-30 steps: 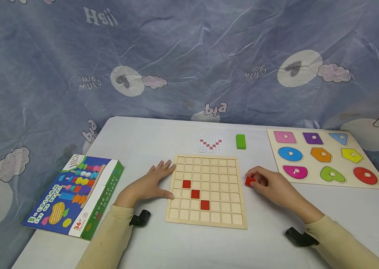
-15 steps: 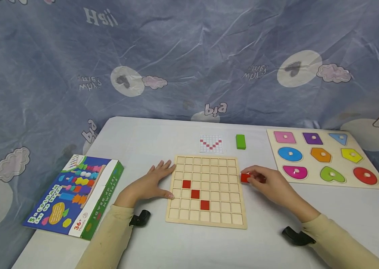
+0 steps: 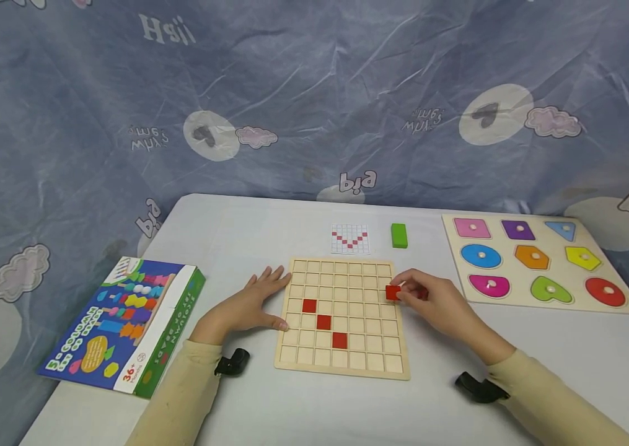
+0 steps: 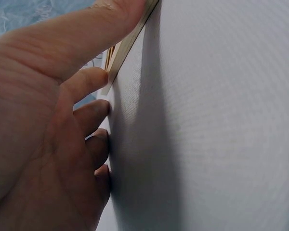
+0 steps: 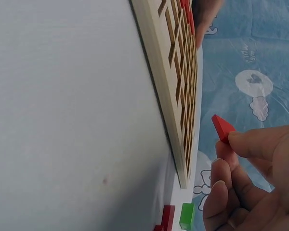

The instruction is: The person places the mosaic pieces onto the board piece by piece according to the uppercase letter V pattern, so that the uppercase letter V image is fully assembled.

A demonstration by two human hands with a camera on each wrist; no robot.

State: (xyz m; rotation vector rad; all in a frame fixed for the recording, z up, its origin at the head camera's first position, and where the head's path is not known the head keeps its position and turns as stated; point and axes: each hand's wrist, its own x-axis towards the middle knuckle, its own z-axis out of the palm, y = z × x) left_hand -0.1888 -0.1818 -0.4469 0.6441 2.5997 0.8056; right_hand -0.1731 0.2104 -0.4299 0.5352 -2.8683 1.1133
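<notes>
My right hand (image 3: pixel 441 303) pinches a small red square tile (image 3: pixel 393 292) between thumb and fingers, over the right edge of the wooden grid board (image 3: pixel 356 310). The right wrist view shows the red tile (image 5: pixel 223 129) tilted and held above the board's surface. Three red tiles lie in the grid in a diagonal, stepping down to the right; the lowest red tile (image 3: pixel 339 340) is near the front. Along the board's left edge rests my left hand (image 3: pixel 247 306), fingers spread, with thumb (image 4: pixel 86 41) and index finger at the wooden rim.
Behind the board lie a pattern card (image 3: pixel 350 239) with a red V and a green block (image 3: pixel 399 236). Red blocks (image 5: pixel 168 219) show low in the right wrist view. A shape puzzle board (image 3: pixel 506 248) is at the right, a toy box (image 3: pixel 124 325) at the left.
My right hand has moved left with the red tile, from the tabletop beside the board to over its right edge. The left hand stays in place.
</notes>
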